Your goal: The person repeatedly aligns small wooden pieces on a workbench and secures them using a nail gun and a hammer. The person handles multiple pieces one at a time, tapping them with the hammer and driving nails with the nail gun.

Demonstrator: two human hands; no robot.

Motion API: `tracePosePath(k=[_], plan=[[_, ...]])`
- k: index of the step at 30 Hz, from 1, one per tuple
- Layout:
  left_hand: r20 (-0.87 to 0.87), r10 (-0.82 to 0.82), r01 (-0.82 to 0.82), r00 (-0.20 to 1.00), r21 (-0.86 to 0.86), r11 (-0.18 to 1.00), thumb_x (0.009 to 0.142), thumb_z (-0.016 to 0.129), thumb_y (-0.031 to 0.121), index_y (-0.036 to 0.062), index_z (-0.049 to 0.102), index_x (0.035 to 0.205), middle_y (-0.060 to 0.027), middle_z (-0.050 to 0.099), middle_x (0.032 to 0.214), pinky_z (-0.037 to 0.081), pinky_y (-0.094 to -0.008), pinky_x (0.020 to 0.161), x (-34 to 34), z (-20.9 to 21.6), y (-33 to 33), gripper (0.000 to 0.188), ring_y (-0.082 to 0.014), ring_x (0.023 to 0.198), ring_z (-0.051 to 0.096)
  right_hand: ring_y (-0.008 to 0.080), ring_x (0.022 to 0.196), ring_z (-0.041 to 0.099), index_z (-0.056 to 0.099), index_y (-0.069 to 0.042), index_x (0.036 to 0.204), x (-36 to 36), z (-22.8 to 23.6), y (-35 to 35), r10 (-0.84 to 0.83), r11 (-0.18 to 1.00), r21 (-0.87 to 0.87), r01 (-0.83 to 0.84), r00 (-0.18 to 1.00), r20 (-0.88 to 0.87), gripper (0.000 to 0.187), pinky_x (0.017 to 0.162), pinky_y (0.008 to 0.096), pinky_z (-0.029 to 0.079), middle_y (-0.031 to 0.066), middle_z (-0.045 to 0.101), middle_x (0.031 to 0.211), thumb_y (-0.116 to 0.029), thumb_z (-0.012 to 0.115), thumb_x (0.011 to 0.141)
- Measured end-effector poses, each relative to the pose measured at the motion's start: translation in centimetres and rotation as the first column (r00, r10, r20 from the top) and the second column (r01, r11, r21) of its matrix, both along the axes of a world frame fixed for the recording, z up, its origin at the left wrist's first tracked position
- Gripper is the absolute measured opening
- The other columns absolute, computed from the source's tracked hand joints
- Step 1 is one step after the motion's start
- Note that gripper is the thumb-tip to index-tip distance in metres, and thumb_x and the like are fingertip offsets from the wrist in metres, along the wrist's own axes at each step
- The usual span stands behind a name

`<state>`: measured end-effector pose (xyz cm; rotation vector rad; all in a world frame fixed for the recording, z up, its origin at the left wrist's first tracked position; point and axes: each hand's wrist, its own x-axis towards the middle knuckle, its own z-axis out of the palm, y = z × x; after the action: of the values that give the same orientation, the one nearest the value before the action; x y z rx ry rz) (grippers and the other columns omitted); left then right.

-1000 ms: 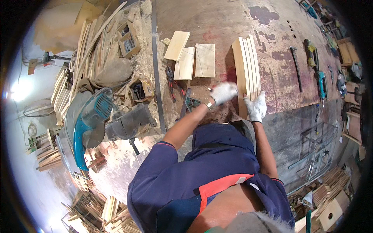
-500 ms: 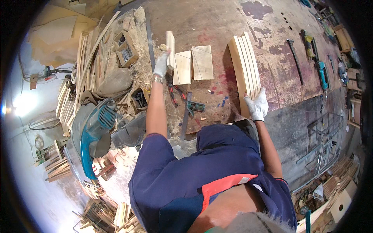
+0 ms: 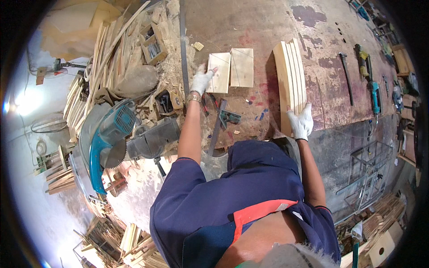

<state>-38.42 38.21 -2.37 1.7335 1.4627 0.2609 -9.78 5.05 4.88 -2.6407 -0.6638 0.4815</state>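
My left hand point(image 3: 202, 81), in a white glove, is at the left edge of a flat pale wooden block point(image 3: 219, 73). Its fingers are spread, with the thumb reaching over the block. Just right of it lies a second wooden block point(image 3: 242, 68) with a thin diagonal line across its top. My right hand point(image 3: 301, 123), also gloved, grips the near end of a row of long wooden boards point(image 3: 290, 73) set side by side, thumb on the left side and fingers on the right.
A try square point(image 3: 229, 117) lies on the worn worktable point(image 3: 263, 22) near its front edge. A hammer point(image 3: 346, 78) and a teal power tool point(image 3: 373, 96) lie right. A blue circular saw point(image 3: 117, 129) stands left, by wood strips point(image 3: 105, 58) and a wooden box point(image 3: 153, 48).
The piece my left hand held upright no longer stands; it seems to lie flat at the left block. My left fingers have spread. My right hand stays on the boards; the view has shifted slightly.
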Motion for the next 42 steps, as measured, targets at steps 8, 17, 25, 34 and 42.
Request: tracePosePath(k=[8, 17, 25, 34, 42], plan=[[-0.375, 0.005, 0.052, 0.927, 0.142, 0.988, 0.061, 0.085, 0.062, 0.0046, 0.013, 0.162, -0.0369, 0.051, 0.14, 0.051, -0.0484, 0.101, 5.3, 3.1, -3.0, 0.136, -0.0445, 0.125, 0.058, 0.0427, 0.097, 0.07, 0.051, -0.004, 0.124, 0.1, -0.7, -0.5, -0.016, 1.0, 0.016, 0.015, 1.0, 0.025, 0.07, 0.083, 0.0487, 0.056, 0.0249, 0.069, 0.111, -0.044, 0.081, 0.075], [-0.375, -0.268, 0.313, 0.887, 0.064, 0.948, 0.06, 0.075, 0.082, 0.0113, 0.018, 0.162, -0.038, 0.039, 0.148, 0.046, -0.0516, 0.108, 10.2, 4.5, -3.3, 0.137, -0.0495, 0.132, 0.05, 0.0441, 0.096, 0.07, 0.052, -0.006, 0.119, 0.2, -1.0, -1.0, -0.031, 0.999, 0.021, 0.03, 0.999, 0.008, 0.067, 0.082, 0.0496, 0.056, 0.024, 0.07, 0.109, -0.047, 0.081, 0.074], [-0.027, -0.122, 0.108, 0.992, -0.314, 0.943, 0.074, 0.075, 0.072, -0.0004, 0.067, 0.128, -0.0237, 0.063, 0.134, 0.047, -0.0382, 0.105, 10.0, -2.5, 3.3, 0.091, -0.0239, 0.13, 0.057, 0.0428, 0.098, 0.07, 0.05, -0.005, 0.123, 0.0, 0.1, -0.6, -0.012, 0.998, 0.058, 0.015, 0.999, -0.038, 0.074, 0.083, 0.0491, 0.056, 0.0245, 0.068, 0.112, -0.049, 0.08, 0.073], [-0.167, -0.221, 0.217, 0.961, -0.041, 0.975, 0.057, 0.093, 0.056, -0.0103, 0.046, 0.135, -0.0292, 0.064, 0.126, 0.053, -0.0439, 0.098, 19.7, 4.0, -6.8, 0.113, -0.0382, 0.114, 0.066, 0.0396, 0.101, 0.069, 0.046, -0.003, 0.134, -1.2, 0.3, -0.5, -0.029, 0.999, 0.046, 0.03, 0.999, -0.018, 0.083, 0.083, 0.0479, 0.058, 0.0214, 0.061, 0.12, -0.047, 0.08, 0.072], [-0.16, -0.097, 0.12, 0.982, 0.142, 0.983, 0.056, 0.092, 0.049, 0.0, 0.023, 0.158, -0.0387, 0.035, 0.149, 0.049, -0.0461, 0.106, 21.7, 4.3, -14.3, 0.132, -0.0473, 0.127, 0.055, 0.0394, 0.104, 0.068, 0.038, -0.001, 0.141, -0.1, 0.6, -0.5, 0.019, 1.0, -0.015, -0.021, 0.99, -0.141, 0.091, 0.086, 0.0475, 0.058, 0.023, 0.056, 0.127, -0.046, 0.079, 0.073]])
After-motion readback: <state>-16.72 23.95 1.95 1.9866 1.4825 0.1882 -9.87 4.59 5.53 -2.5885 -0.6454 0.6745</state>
